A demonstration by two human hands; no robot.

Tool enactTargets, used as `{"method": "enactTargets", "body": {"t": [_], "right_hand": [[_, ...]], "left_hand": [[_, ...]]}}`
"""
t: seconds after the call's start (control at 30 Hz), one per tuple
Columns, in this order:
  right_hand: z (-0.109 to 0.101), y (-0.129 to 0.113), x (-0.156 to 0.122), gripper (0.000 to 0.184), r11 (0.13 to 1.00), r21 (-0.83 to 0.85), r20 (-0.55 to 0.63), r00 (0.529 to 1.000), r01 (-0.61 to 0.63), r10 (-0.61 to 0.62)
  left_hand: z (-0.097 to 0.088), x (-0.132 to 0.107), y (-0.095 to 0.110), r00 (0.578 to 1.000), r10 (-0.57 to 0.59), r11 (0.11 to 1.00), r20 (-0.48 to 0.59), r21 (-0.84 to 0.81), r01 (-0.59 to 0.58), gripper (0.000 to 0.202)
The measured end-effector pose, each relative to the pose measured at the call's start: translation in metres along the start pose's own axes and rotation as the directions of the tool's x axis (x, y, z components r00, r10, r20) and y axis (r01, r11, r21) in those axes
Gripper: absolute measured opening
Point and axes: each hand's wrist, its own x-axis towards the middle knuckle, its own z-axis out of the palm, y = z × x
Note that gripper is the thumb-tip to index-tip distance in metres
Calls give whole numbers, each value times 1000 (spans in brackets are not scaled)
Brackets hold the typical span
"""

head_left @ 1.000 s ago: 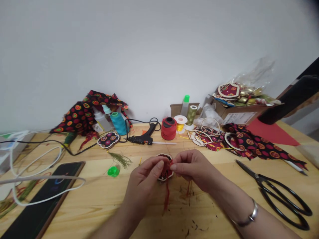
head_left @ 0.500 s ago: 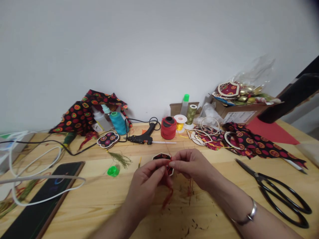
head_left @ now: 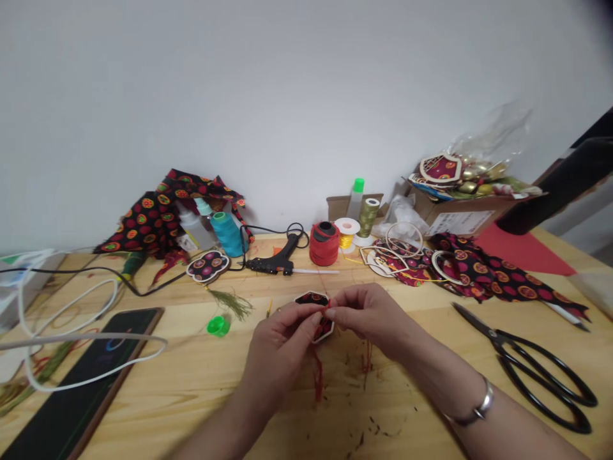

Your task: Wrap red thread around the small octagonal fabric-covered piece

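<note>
Over the middle of the wooden table [head_left: 201,383], my left hand [head_left: 280,348] and my right hand [head_left: 368,316] meet, both pinched on a red thread [head_left: 318,378] that hangs down as a small tassel. Just behind my fingertips lies a small hexagonal ornament [head_left: 316,300] covered in black and red patterned fabric, partly hidden by my fingers. Whether the thread is tied to it I cannot tell. A silver bracelet [head_left: 472,409] sits on my right wrist.
Black scissors [head_left: 531,370] lie at the right. Behind my hands are a glue gun [head_left: 275,260], a red thread spool [head_left: 324,244], teal and gold spools, patterned fabric [head_left: 488,275] and a cardboard box [head_left: 460,214]. A phone [head_left: 79,383], white cables and a green cap [head_left: 218,326] lie left.
My hands stayed pinched together and shifted slightly up and away. The hanging red tassel swung beneath my left hand; the ornament shows a little more behind the fingers.
</note>
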Motion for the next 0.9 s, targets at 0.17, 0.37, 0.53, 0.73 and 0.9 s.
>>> {"method": "enactTargets", "body": {"t": [0.17,0.37,0.53,0.73,0.9], "right_hand": [[-1,2,1,11,996,-87,-12,999,34,-35],[-2,3,3,11,987,-156,-30,998,43,-49],[-4,3,4,14,983,-178,-34,998,43,-50],[-4,0,3,12,987,-159,-36,999,20,-26],[-5,1,3,12,991,-123,9,998,61,-61]], "left_hand": [[0,2,2,999,34,993,18,113,-36,15],[1,2,1,998,-33,992,48,127,26,17],[0,2,-1,988,-138,988,76,74,132,20],[-2,4,-4,995,-26,1000,95,5,26,15],[-2,6,-4,991,64,995,117,68,-73,15]]}}
